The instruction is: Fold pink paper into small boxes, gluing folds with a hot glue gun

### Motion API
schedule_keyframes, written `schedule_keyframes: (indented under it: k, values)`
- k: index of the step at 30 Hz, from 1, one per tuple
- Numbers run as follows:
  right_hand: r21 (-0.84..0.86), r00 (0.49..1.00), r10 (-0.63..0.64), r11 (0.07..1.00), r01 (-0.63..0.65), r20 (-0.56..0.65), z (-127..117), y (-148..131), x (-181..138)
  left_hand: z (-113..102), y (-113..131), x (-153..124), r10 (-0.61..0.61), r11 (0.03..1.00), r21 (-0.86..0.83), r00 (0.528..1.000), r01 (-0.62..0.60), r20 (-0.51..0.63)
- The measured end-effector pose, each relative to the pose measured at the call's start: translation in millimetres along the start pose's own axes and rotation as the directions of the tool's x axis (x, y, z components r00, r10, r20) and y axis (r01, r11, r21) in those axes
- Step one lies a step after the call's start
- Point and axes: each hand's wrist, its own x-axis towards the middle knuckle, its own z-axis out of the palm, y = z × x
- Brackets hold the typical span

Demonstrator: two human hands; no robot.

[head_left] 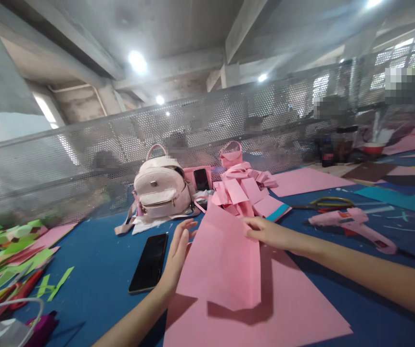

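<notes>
Pink paper sheet (222,260) between left hand (176,253) and right hand (268,233), unprinted.

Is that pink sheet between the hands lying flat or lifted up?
Lifted: the pink sheet stands off the table, right hand pinching its top edge, left hand alongside.
</notes>
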Motion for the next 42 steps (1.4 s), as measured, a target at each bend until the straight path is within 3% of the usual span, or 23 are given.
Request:
schedule_keyframes:
  k: [3, 5, 9, 12, 17, 22, 26, 32, 35, 39, 42]
  values:
    - [0.118, 0.992, 0.028, 0.993, -0.014, -0.120, 1.9, 0.8, 1.0, 1.3, 0.4, 0.4, -0.104, 0.966, -0.243, 0.992, 0.084, -0.071]
    - [0.170, 0.982, 0.064, 0.985, -0.034, -0.177, 4.3, 6.2, 1.8, 5.2, 3.0, -2.2, -0.189, 0.921, -0.356, 0.980, 0.156, -0.058]
    - [0.316, 0.978, 0.151, 0.944, -0.099, -0.144, 13.1, 12.0, -3.3, 17.3, 7.4, -11.3, -0.202, 0.891, -0.406, 0.978, 0.201, 0.042]
    - [0.369, 0.985, 0.157, 0.921, -0.122, -0.067, 18.0, 7.6, -13.0, 21.2, -0.1, -16.1, -0.170, 0.927, -0.320, 0.980, 0.194, 0.102]
    - [0.119, 0.996, 0.074, 0.990, -0.080, 0.058, 6.4, 1.6, -20.2, 8.8, -18.3, -10.8, -0.117, 0.992, -0.025, 0.987, 0.121, 0.113]
    - [0.043, 0.981, -0.089, 0.994, 0.098, -0.175, -18.6, -6.5, -9.1, -0.9, -7.2, 1.5, -0.033, 0.965, 0.259, 0.960, -0.042, 0.279]
    - [-0.071, 0.983, -0.119, 0.991, 0.110, -0.143, -25.5, -11.9, -0.2, 1.3, -0.8, 8.6, -0.113, 0.951, 0.308, 0.956, 0.026, 0.269]
    - [-0.218, 0.989, -0.086, 0.970, 0.112, 0.122, -16.8, 8.0, 15.1, 9.0, -10.6, 8.7, -0.152, 0.940, 0.336, 0.954, 0.058, 0.260]
    - [-0.267, 0.983, -0.103, 0.953, 0.142, 0.152, -12.5, 18.5, 21.5, 11.7, -9.6, 13.7, -0.174, 0.923, 0.383, 0.934, 0.044, 0.311]
    - [-0.260, 0.981, -0.016, 0.963, 0.068, 0.195, -5.6, 26.0, 23.5, 13.2, -4.7, 34.1, -0.220, 0.886, 0.464, 0.875, -0.006, 0.432]
    - [-0.261, 0.983, -0.019, 0.963, 0.068, 0.185, -2.1, 32.9, 23.3, 12.6, -5.2, 48.7, -0.247, 0.863, 0.505, 0.870, -0.003, 0.427]
